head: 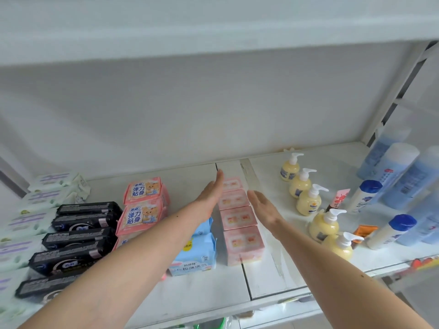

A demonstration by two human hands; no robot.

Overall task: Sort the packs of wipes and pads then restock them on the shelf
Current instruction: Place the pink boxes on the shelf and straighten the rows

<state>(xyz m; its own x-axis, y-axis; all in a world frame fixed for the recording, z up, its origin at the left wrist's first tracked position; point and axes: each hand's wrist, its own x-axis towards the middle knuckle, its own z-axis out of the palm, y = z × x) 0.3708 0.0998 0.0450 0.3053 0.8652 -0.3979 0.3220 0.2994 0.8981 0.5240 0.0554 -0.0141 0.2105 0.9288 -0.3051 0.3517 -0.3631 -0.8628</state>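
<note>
A white shelf [202, 288] carries packs in rows that run front to back. Two salmon packs [145, 200] show a bear and the characters 弹力贴身. The blue packs [194, 255] bear Chinese print too blurred to read in full; writing on the black packs [73, 243] and on the pale green packs [28, 224] at the far left is illegible.

The pink packs [237, 219] form a single file of four just right of the blue packs, near a seam between shelf boards. The left hand [211, 193] lies flat along the file's left side, fingers straight and pressed together, their tips beside the rearmost pack. The right hand [263, 210] stands opposite on the right side, fingers straight and slightly spread; contact with the packs cannot be told.

Bare shelf lies behind the file up to the back wall, in front of it to the shelf edge, and to its right as far as the line of yellow pump bottles [308, 200]. Blue-capped bottles [389, 186] stand farther right.
</note>
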